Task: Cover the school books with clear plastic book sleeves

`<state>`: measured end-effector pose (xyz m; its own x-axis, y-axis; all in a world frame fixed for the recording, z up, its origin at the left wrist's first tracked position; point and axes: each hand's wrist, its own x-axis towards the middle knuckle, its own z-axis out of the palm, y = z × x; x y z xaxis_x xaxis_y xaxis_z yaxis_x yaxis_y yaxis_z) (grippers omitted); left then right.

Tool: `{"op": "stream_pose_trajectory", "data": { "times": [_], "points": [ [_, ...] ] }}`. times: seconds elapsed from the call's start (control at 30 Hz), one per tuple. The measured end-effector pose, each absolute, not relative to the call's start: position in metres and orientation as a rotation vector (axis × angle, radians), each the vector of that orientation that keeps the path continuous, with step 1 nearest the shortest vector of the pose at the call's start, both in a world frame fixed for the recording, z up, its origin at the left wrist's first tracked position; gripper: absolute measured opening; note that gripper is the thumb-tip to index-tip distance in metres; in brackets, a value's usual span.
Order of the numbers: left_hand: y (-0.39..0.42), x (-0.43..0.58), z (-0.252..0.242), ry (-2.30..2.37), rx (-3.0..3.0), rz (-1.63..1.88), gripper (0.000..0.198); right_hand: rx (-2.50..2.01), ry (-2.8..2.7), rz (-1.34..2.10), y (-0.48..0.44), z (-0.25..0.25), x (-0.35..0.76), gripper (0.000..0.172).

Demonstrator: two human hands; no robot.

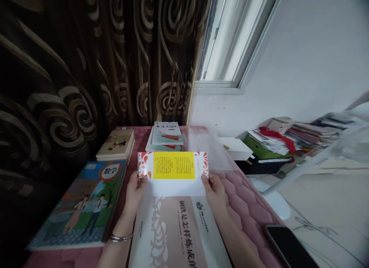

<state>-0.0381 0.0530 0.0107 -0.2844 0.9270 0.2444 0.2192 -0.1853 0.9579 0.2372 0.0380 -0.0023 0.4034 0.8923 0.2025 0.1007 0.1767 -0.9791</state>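
The left hand and right hand each pinch one side edge of a book in a narrow grip. Its yellow-panelled cover is raised above the pink quilted table cover, and a plastic sleeve trails past its top right corner. A math book lies just beside the left wrist. A phone sits at the quilted cover's right edge, well beside the book.

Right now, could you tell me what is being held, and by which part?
The left hand and right hand hold a book by its side edges, beside the yellow panel.
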Motion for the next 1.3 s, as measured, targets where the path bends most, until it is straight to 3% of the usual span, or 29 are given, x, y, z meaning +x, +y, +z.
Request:
{"op": "stream_pose_trajectory", "data": {
  "times": [0.2,0.53,0.8,1.13,1.3],
  "points": [
    [0.049,-0.032,0.015,1.658,1.378,1.534,0.024,-1.386,-1.072,0.548,0.047,-0.010,0.238,0.050],
    [0.055,-0.032,0.008,1.920,1.509,1.323,0.023,-1.742,-1.410,0.248,0.060,-0.001,0.239,0.044],
    [0.064,-0.045,0.001,2.182,1.613,0.969,0.022,-2.097,-1.544,0.277,0.080,-0.001,0.231,0.031],
    [0.066,-0.040,0.008,2.318,1.658,0.745,0.020,-2.257,-1.539,0.418,0.087,-0.006,0.231,0.031],
    [0.059,-0.032,0.019,2.420,1.734,0.568,0.031,-2.286,-1.557,0.449,0.087,-0.004,0.230,0.031]
  ]
}}
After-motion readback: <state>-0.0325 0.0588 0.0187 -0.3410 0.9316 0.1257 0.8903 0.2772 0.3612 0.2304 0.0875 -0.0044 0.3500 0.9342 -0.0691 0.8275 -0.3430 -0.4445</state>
